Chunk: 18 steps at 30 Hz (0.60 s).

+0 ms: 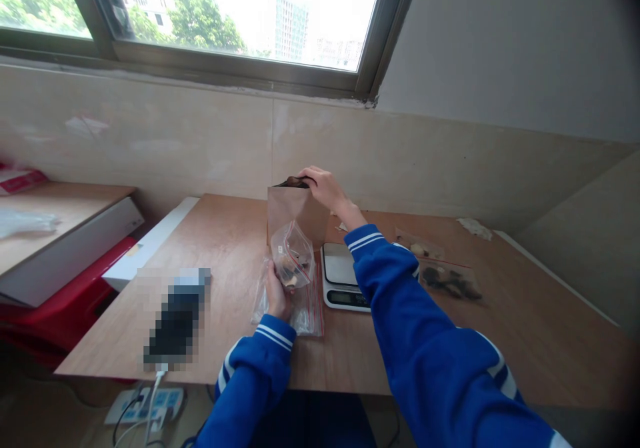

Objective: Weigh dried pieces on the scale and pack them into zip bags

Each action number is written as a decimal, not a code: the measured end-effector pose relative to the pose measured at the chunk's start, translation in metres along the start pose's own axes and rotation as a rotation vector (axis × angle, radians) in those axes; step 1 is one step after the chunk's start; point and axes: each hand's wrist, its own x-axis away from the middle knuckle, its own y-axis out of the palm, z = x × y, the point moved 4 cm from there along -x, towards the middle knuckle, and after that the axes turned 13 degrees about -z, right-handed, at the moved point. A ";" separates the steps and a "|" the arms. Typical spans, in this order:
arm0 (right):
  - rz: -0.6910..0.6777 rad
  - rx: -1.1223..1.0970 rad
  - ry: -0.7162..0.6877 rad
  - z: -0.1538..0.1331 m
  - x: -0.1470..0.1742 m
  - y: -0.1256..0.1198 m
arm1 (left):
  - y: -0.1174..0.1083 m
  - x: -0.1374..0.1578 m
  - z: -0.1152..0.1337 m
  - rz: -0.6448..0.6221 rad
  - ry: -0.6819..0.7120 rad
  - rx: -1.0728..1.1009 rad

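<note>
My left hand [278, 292] is closed around a clear zip bag [295, 255] with small dark and pale dried pieces inside. Under that hand lie several flat clear zip bags [307, 315] with red seal lines. A brown paper bag [293, 207] stands upright behind, its top partly open. At its upper rim is my right hand [323, 187], fingers curled over the edge and reaching into the opening; the fingertips are hidden. A white digital scale [345, 278] sits to the right, partly covered by my right sleeve, with nothing visible on its plate.
Right of the scale lie a zip bag of dark dried pieces [450, 280] and another bag with pale pieces [420, 245]. A blurred phone-like device [177, 318] with a white cable is at left. A power strip [165, 401] sits below the table edge. The wall stands close behind.
</note>
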 end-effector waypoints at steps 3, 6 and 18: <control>-0.024 -0.043 -0.021 -0.001 0.005 -0.002 | 0.001 0.001 0.002 0.010 0.032 -0.040; -0.056 -0.102 -0.029 -0.011 0.017 -0.005 | 0.002 0.001 0.002 0.004 0.030 -0.056; -0.224 -0.337 0.156 -0.065 0.106 0.035 | 0.009 0.006 0.007 -0.011 0.096 0.025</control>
